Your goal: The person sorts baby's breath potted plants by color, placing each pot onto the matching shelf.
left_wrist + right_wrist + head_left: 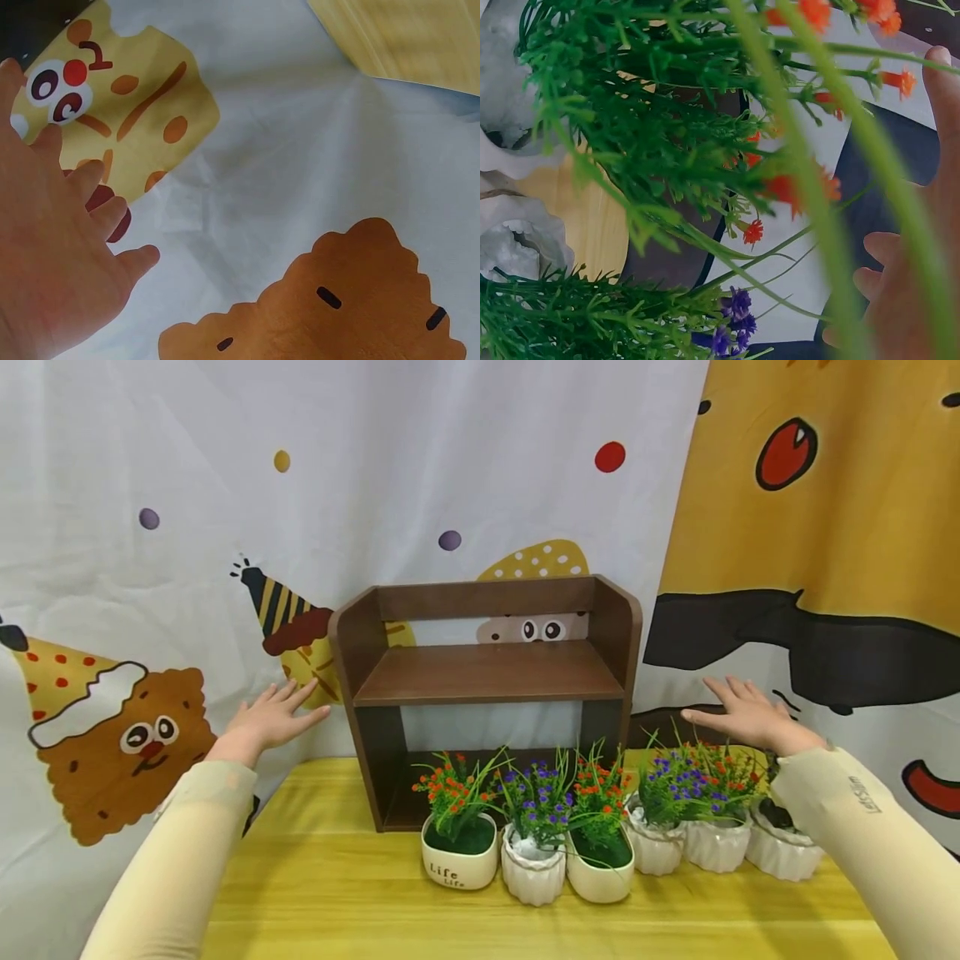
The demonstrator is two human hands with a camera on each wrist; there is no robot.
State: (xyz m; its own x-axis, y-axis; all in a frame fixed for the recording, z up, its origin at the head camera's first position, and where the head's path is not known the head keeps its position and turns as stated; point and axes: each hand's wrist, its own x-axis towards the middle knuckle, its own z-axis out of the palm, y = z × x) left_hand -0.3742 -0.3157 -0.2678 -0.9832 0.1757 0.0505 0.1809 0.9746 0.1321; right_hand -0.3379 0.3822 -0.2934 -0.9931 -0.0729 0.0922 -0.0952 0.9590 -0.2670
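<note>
My left hand (272, 720) is held out to the left of a brown two-tier shelf (491, 672), fingers spread and holding nothing. In the left wrist view the same hand (67, 247) shows against the printed cloth. On the other side, my right hand (750, 714) hovers with spread fingers above the right-hand potted plants. The right wrist view has green stems with orange flowers (754, 231) in front of that hand (907, 277). Nearest below it are a white pot (783, 852) at the end of the row and a pot (717, 846) with mixed flowers.
Along the front of the shelf stand a cream pot (459, 860) marked "Life", a ribbed white pot (534, 877) with purple flowers and a cream pot (600, 878) with orange ones. Another white pot (656, 847) adjoins them. All sit on a yellow wood-grain table (337, 893) before a cartoon-printed curtain (360, 460).
</note>
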